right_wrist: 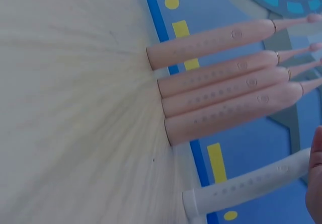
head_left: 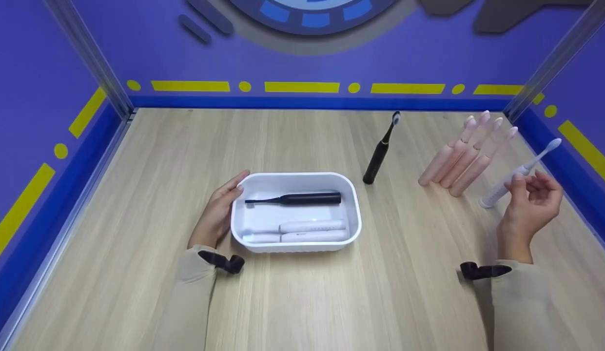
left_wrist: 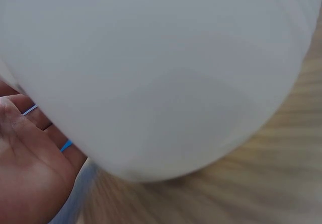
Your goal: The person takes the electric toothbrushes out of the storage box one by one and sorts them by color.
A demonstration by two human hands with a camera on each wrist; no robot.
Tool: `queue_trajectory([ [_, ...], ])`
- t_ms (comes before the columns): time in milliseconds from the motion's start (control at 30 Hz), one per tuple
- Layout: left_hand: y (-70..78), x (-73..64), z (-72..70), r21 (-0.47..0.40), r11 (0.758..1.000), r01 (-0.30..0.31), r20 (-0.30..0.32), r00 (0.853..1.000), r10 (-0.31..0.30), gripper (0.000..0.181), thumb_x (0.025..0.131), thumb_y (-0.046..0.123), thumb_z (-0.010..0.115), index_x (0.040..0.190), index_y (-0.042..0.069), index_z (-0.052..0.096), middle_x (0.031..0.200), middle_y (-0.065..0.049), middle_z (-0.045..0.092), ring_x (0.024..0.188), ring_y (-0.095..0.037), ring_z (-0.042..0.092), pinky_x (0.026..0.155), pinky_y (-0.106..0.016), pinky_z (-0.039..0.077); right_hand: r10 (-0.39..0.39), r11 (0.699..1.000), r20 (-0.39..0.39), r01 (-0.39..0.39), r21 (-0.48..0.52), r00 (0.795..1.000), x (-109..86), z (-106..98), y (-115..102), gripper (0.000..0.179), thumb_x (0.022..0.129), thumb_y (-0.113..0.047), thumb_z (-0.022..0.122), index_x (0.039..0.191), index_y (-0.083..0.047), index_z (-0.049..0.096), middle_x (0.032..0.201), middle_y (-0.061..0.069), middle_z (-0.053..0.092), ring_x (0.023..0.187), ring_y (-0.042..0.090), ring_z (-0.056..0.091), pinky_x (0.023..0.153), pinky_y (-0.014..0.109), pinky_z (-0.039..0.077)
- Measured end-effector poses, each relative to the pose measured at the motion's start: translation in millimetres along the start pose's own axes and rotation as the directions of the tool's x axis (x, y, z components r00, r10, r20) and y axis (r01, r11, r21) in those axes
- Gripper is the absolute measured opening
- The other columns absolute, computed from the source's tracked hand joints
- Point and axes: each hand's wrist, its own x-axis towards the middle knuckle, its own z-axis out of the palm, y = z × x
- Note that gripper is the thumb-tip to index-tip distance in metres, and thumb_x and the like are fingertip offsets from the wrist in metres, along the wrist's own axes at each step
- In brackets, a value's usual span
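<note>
My left hand (head_left: 217,209) holds the left side of a white plastic bin (head_left: 357,234), thumb at the rim and fingers along the outside wall. In the bin lie a black electric toothbrush (head_left: 309,199) and two white ones (head_left: 312,226), heads pointing left. In the left wrist view the bin's pale wall (left_wrist: 161,83) fills most of the picture beside the palm (left_wrist: 32,168). My right hand (head_left: 531,204) is beside an upright white electric toothbrush (head_left: 499,192), fingers loosely bent. Its thumb (right_wrist: 315,178) overlaps the upper handle in the right wrist view.
Several pink electric toothbrushes (head_left: 460,165) stand upright in a cluster left of the white one. A black electric toothbrush (head_left: 378,158) stands between them and the bin. Blue panels (head_left: 302,63) enclose the wooden table (head_left: 292,302) at the back and sides.
</note>
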Motion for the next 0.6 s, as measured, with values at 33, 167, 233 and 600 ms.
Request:
queue_trajectory([
  [33, -0.1, 0.0, -0.1, 0.001, 1.000, 0.001, 0.001, 1.000, -0.001, 0.047, 0.102, 0.010, 0.040, 0.149, 0.009, 0.034, 0.157, -0.005, 0.030, 0.144, -0.019, 0.030, 0.118, -0.030, 0.028, -0.019, 1.000, 0.014, 0.019, -0.001, 1.000, -1.7, 2, 1, 0.040, 0.078, 0.000, 0.076, 0.113, -0.001, 0.058, 0.101, 0.012, 0.058, 0.093, 0.021, 0.057, 0.079, 0.022, 0.057],
  [167, -0.3, 0.4, 0.0, -0.008, 1.000, 0.007, -0.005, 1.000, -0.007, 0.047, 0.102, 0.011, 0.041, 0.148, 0.009, 0.036, 0.157, -0.005, 0.032, 0.143, -0.019, 0.031, 0.118, -0.031, 0.028, -0.086, 0.996, 0.075, 0.085, 0.019, 0.993, -9.2, 10, 4, 0.037, 0.077, 0.002, 0.076, 0.111, 0.001, 0.059, 0.095, 0.013, 0.058, 0.086, 0.022, 0.058, 0.077, 0.025, 0.057],
  [233, -0.6, 0.7, -0.1, -0.011, 1.000, 0.009, -0.006, 1.000, -0.009, 0.047, 0.102, 0.011, 0.041, 0.148, 0.008, 0.036, 0.156, -0.005, 0.032, 0.143, -0.019, 0.031, 0.118, -0.031, 0.028, -0.114, 0.993, 0.110, 0.109, 0.052, 0.987, -12.9, 14, 4, 0.035, 0.077, 0.005, 0.075, 0.108, 0.003, 0.059, 0.091, 0.014, 0.058, 0.082, 0.023, 0.058, 0.074, 0.025, 0.058],
  [600, -0.8, 1.2, 0.1, -0.009, 1.000, 0.007, -0.013, 1.000, -0.008, 0.047, 0.102, 0.010, 0.041, 0.148, 0.008, 0.036, 0.157, -0.004, 0.030, 0.145, -0.017, 0.028, 0.119, -0.030, 0.026, -0.099, 0.989, 0.304, 0.059, 0.139, 0.948, -33.5, 38, 3, 0.030, 0.076, 0.014, 0.070, 0.104, 0.007, 0.060, 0.088, 0.015, 0.058, 0.077, 0.022, 0.057, 0.067, 0.026, 0.059],
])
